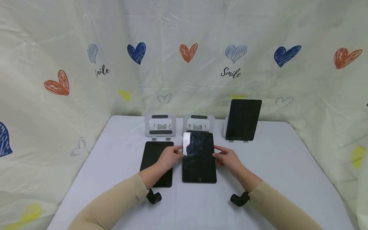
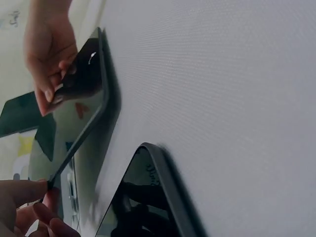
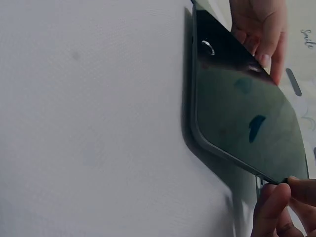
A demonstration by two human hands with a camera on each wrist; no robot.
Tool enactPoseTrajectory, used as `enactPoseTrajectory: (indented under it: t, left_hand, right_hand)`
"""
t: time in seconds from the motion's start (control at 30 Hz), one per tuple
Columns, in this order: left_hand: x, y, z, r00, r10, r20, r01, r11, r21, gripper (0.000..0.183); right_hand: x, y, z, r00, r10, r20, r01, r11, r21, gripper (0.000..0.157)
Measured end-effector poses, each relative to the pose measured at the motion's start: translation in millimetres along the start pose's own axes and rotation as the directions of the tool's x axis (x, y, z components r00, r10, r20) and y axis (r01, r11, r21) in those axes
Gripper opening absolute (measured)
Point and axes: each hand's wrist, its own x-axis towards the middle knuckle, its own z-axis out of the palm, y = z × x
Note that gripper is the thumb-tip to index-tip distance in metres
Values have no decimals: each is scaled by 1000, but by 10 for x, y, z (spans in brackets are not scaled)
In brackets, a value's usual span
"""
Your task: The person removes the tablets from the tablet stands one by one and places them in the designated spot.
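A black tablet (image 1: pixel 199 166) with a round button at its near end is held at its two long sides, in the middle of the table. My left hand (image 1: pixel 169 156) pinches its left edge between thumb and fingers. Opposite it, my right hand (image 1: pixel 227 157) pinches the right edge. Both wrist views show the tablet (image 3: pixel 247 123) tilted, with a shadow beneath it on the cloth. Under my left forearm lies another black tablet (image 1: pixel 152 153), flat on the table and partly hidden. Just behind the held tablet stands a white tablet stand (image 1: pixel 212 123), its lower part covered.
A second white stand (image 1: pixel 147 124) is at the back left, behind the lying tablet. At the back right, a third black tablet (image 1: pixel 243 119) leans upright on a stand. A white cloth covers the table (image 1: pixel 287 179); a heart-patterned curtain (image 1: pixel 201 83) hangs behind it.
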Motion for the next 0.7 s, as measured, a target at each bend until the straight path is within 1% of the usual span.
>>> enactPoseTrajectory:
  t: [0.1,0.2,0.27,0.33,0.4,0.47,0.57,0.7]
  left_hand:
    - [-2,-11,40,999,-12,32,11,1000,29,51]
    - [-7,-12,69,999,-12,38,9,997,72,54]
    - [-7,-14,79,999,2,41,-7,991,131,55]
    - [-12,-5,82,998,-3,60,-9,979,205,56]
    - [-14,7,82,996,-11,87,-16,955,295,58]
    - [-15,31,78,994,-18,112,-26,927,375,58]
    - [-9,81,65,990,-42,132,-24,887,461,58]
    - [-1,142,46,987,-87,139,-4,835,551,58]
  right_hand:
    - [-22,18,1,1000,5,-3,-5,1000,-28,51]
    - [-27,23,-2,1000,-10,-9,10,998,-67,50]
    - [-32,24,2,1000,-9,-12,8,996,-87,50]
    - [-37,37,7,1000,3,1,-2,994,-111,50]
    - [-47,51,14,1000,26,15,-24,992,-122,51]
    - [-61,58,17,998,47,29,-43,990,-131,52]
    - [-68,51,15,998,61,35,-55,988,-147,52]
    - [-51,25,9,996,77,42,-68,982,-178,50]
